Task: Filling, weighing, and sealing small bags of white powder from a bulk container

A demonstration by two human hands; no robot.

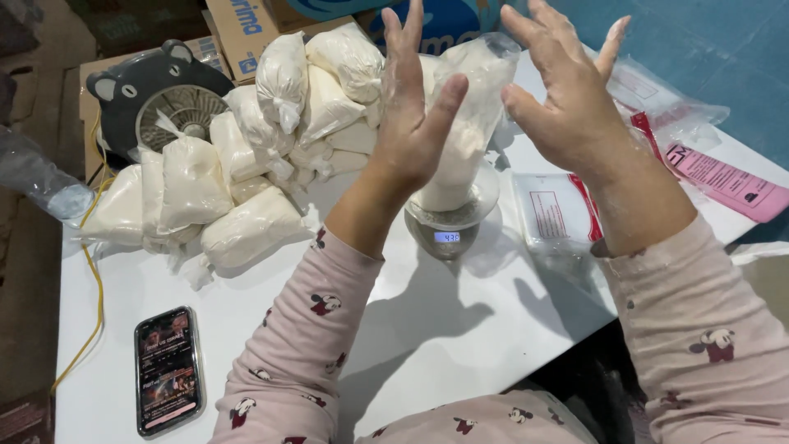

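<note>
Both hands, left (pixel 411 123) and right (pixel 567 99), hung open beside the bag (pixel 468 123) on the scale (pixel 448 222); best kept clear so the weight settled.

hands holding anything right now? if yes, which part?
Nothing held. Left hand and right hand are open, fingers spread, either side of the upright bag of white powder on the scale.
</note>
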